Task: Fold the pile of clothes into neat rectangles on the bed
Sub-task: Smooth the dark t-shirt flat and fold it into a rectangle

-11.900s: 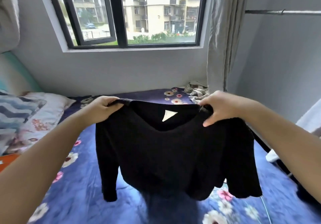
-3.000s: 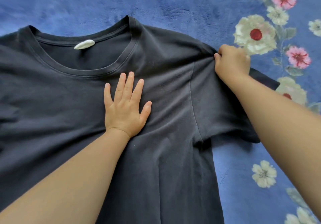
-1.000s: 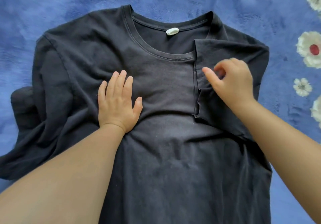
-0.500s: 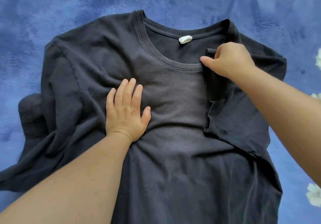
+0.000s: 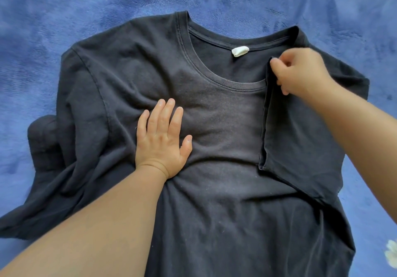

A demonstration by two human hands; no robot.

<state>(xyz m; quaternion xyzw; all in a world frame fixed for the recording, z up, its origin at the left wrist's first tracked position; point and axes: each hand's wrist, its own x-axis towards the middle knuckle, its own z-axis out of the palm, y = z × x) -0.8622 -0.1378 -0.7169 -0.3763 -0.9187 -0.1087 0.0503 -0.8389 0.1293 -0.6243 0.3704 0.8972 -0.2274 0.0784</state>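
Folding the right sleeve [image 5: 300,139] in over the chest was the step in hand, and the dark grey cotton T-shirt [image 5: 214,190] lay flat, front up, on the fuzzy blue bed blanket [image 5: 107,3]. The left hand [image 5: 163,141] pressed flat on the chest with straight fingers, holding nothing. The right hand [image 5: 300,72] had its grip closed, pinching the top corner of the folded sleeve just beside the collar [image 5: 193,61] and its small white tag [image 5: 240,51]. To do this well, I think the sleeve's edge should run straight down from the neck, so the side makes a clean line. The flat hand should keep the chest from sliding and then rub out the wrinkles near it. The left sleeve [image 5: 45,143] lay bunched up and was not folded yet.
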